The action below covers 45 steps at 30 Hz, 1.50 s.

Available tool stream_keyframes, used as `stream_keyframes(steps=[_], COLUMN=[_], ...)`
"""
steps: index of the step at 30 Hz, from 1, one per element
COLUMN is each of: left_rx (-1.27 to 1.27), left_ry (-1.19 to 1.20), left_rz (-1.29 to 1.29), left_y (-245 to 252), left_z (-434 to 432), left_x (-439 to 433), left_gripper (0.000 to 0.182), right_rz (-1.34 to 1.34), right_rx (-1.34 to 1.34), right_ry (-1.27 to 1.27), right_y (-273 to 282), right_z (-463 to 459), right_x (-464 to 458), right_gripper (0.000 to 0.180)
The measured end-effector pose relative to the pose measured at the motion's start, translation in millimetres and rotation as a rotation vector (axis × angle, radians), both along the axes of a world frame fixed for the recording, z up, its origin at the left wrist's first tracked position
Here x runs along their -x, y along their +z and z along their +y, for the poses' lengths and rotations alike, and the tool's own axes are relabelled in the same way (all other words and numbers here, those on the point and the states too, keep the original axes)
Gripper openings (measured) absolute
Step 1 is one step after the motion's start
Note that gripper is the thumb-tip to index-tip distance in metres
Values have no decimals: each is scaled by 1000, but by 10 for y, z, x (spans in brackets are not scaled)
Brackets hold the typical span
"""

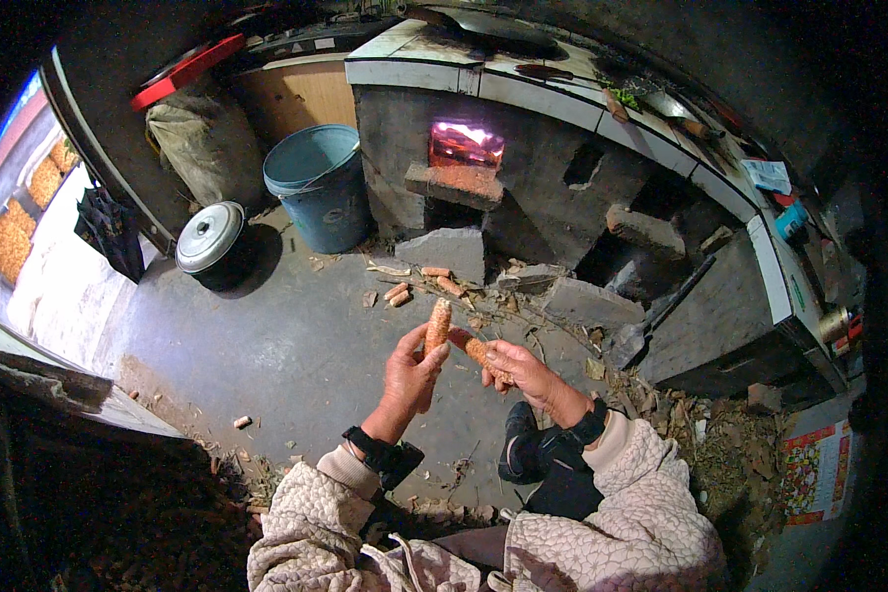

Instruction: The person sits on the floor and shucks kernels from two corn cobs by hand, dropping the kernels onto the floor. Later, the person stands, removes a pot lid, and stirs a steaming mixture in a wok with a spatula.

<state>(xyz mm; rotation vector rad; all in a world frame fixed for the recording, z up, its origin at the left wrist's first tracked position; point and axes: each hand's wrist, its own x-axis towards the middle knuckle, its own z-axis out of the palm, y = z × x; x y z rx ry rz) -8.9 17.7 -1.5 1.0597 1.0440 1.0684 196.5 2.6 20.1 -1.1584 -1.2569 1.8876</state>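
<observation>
My left hand (412, 370) grips a bare corn cob (439, 325), held nearly upright with its pale tip at the top. A second corn cob (481, 353) lies slanted in my right hand (522, 374), its far end close to the left hand. Both hands are above the concrete floor, in front of the stove. Beyond them, several loose corn cobs (450, 286) lie on the floor by a broken slab (444, 250). Fire glows inside the firebox opening (468, 145) of the tiled masonry stove (392, 111); a brick (455, 185) sits at its lower lip.
A blue bucket (318, 200) and a lidded pot (211, 237) stand to the left, near a sack (200, 148) and a black folded umbrella (111, 229). A shovel (655, 322) leans at the right among slabs. Dry leaf litter (681, 422) covers the floor by my right foot (519, 444).
</observation>
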Motion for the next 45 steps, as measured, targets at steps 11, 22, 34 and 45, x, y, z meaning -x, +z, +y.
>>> stream_keyframes(steps=[11, 22, 34, 45], left_rx=[-363, -209, -91, 8], left_ry=[-87, -48, -13, 20], left_rz=[204, -10, -52, -41], left_y=[-23, -56, 71, 73], left_z=[-36, -31, -48, -25], left_x=[-33, -55, -33, -11], left_gripper=[39, 40, 39, 35], right_rz=[-37, -31, -61, -28], right_rx=[25, -20, -8, 0], right_ry=[54, 82, 102, 114], right_y=[51, 64, 60, 12], right_z=[-24, -31, -36, -36], right_x=[44, 55, 50, 40], right_gripper=[38, 37, 45, 46])
